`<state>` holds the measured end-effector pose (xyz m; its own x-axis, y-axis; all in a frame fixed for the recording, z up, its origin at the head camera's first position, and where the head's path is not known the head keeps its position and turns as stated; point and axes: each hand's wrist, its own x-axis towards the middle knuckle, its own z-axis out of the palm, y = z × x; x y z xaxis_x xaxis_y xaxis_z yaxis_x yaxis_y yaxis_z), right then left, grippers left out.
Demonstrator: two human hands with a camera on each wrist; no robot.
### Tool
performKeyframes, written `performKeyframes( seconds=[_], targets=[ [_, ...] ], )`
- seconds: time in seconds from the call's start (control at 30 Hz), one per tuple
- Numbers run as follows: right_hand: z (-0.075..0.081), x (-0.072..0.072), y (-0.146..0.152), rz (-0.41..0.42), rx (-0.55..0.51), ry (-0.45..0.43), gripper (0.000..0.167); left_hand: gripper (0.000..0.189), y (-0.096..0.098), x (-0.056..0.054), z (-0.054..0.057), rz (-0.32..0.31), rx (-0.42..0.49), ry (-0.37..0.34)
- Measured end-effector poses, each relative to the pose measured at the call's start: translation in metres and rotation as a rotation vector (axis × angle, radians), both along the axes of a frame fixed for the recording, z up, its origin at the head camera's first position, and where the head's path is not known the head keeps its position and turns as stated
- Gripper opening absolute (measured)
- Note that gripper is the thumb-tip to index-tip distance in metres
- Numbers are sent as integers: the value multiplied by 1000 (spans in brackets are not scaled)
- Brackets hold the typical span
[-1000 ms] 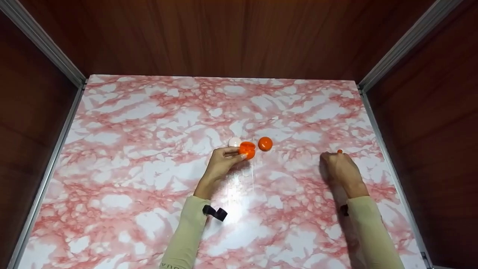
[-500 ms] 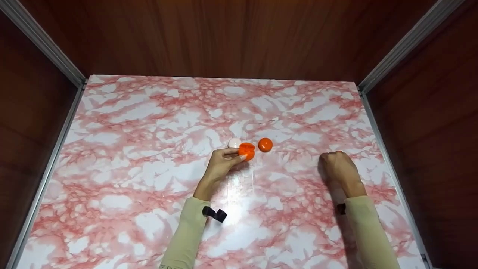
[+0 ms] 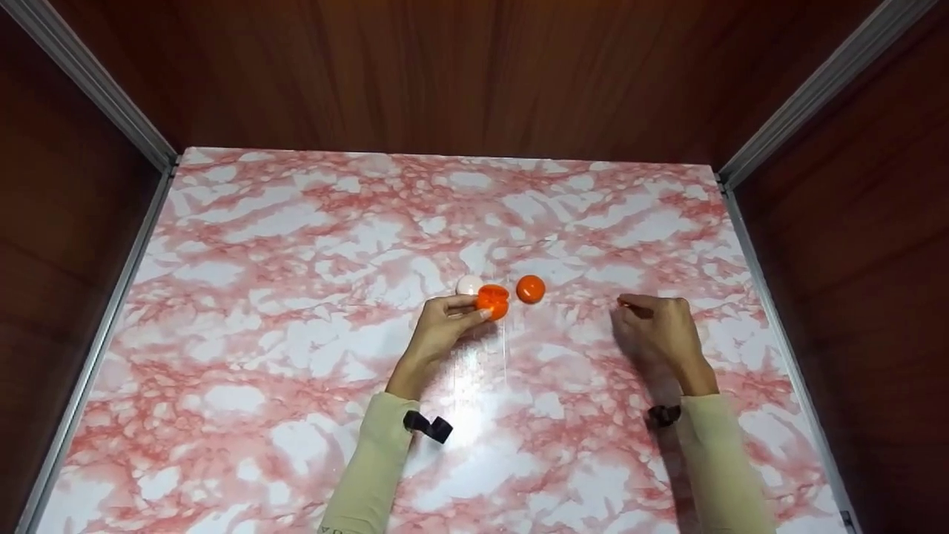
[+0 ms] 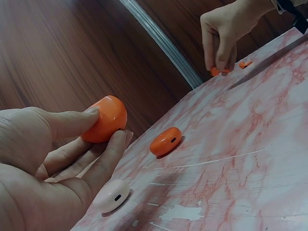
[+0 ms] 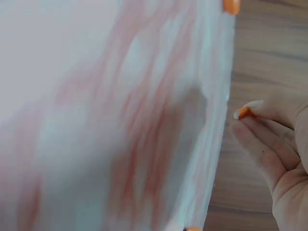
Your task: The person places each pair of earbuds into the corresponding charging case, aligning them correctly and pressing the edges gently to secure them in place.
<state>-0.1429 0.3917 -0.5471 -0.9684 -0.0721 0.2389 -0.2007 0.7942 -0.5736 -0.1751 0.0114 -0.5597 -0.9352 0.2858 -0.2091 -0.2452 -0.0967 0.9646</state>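
Note:
My left hand (image 3: 437, 326) holds a small orange earbud case (image 3: 492, 304) with its lid raised, thumb on one side and fingers on the other. In the left wrist view the rounded back of this case (image 4: 109, 118) shows between the fingers. Off to the right, my right hand (image 3: 667, 330) pinches an orange earbud (image 5: 243, 113) between thumb and fingertips. Another orange earbud (image 4: 245, 64) lies on the table beside the right hand in the left wrist view; the right hand hides it in the head view.
A shut orange case (image 3: 530, 289) sits just right of the held one, and a white case (image 3: 468, 285) is partly hidden behind it. The marbled pink-and-white table (image 3: 296, 222) is bounded by dark wood panels (image 3: 445, 74) at the back and both sides.
The right hand has shifted left across the table, and an orange earbud now shows at its fingertips. The left hand stays in place, holding the raised-lid case.

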Motion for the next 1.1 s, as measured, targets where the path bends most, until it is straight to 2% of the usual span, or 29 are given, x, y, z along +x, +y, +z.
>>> performKeyframes(
  seconds=[0.2,0.3,0.47,0.7,0.87,0.97,1.1],
  targets=[
    [6,-5,-20,-42,-209,-41,25,35,1,-1,1,6,13,-44],
    [10,-6,-31,-42,-318,-66,27,35,1,-1,2,3,15,-44],
    [15,-12,-53,-7,-480,-83,26,34,2,-1,0,-1,-4,2],
    [20,-20,-86,84,-700,-142,27,38,8,2,4,-16,66,-57],
    [24,-24,-105,119,-754,-188,28,36,10,4,4,-4,83,-67],
    [27,-26,-114,136,-742,-198,28,36,11,5,3,2,146,-97],
    [33,-27,-125,170,-700,-190,25,36,12,5,3,5,184,-119]
  ],
)
